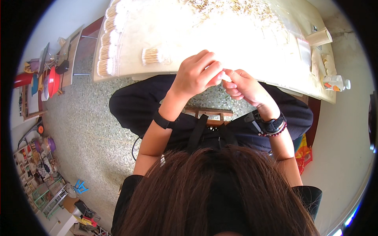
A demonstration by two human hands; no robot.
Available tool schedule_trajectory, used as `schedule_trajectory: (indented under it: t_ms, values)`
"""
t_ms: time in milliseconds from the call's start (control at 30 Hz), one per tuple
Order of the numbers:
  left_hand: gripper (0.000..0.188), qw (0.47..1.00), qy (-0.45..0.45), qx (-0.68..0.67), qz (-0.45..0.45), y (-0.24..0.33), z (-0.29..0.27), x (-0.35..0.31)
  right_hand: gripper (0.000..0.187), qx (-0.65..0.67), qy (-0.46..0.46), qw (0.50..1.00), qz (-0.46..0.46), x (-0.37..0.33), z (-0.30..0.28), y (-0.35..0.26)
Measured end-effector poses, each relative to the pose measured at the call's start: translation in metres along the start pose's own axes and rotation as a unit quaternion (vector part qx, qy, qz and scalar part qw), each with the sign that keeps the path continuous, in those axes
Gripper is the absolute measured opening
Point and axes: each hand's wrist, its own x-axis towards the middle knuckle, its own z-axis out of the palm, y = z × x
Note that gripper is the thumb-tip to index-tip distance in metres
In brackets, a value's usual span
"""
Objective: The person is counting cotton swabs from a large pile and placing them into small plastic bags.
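Just past the near edge of the table (173, 23), my left hand (197, 74) and my right hand (248, 87) meet with fingers closed. Between their fingertips shows a small white piece (226, 77); it looks like cotton, but glare and fingers hide most of it. To the left of my left hand lies a small bundle of cotton swabs (151, 56). Along the table's left edge runs a row of cotton swab bundles (105, 53). Loose cotton swabs (240, 10) spread in a pile at the far side, partly washed out by bright light.
At the table's right end are a clear plastic bag (304, 53), a pale tube-shaped thing (319, 37) and a plastic bottle (334, 83) lying on its side. My legs are under the near edge. A small blue stool (81, 186) stands on the speckled floor at left.
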Motion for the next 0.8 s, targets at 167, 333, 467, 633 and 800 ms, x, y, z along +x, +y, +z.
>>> schedule_trajectory:
  t_ms: [167,333,467,633,800]
  values:
    - [0.01,0.996,0.058,-0.007,-0.072,0.0,0.012,-0.007,0.048,-0.05,0.023,0.998,-0.039,0.005,0.004,0.003]
    - [0.023,0.961,0.107,-0.101,-0.235,0.01,0.03,-0.013,0.047,-0.353,0.277,0.858,-0.249,0.014,0.008,0.004]
    - [0.037,0.858,0.131,-0.231,-0.439,0.01,0.043,-0.019,0.041,-0.476,0.337,0.749,-0.315,0.02,0.01,0.002]
    - [0.038,0.829,0.139,-0.272,-0.469,0.004,0.048,-0.021,0.04,-0.512,0.323,0.741,-0.29,0.027,0.002,0.0]
    - [0.032,0.922,0.097,-0.144,-0.347,-0.005,0.037,-0.021,0.049,-0.377,0.278,0.851,-0.238,0.033,-0.008,0.01]
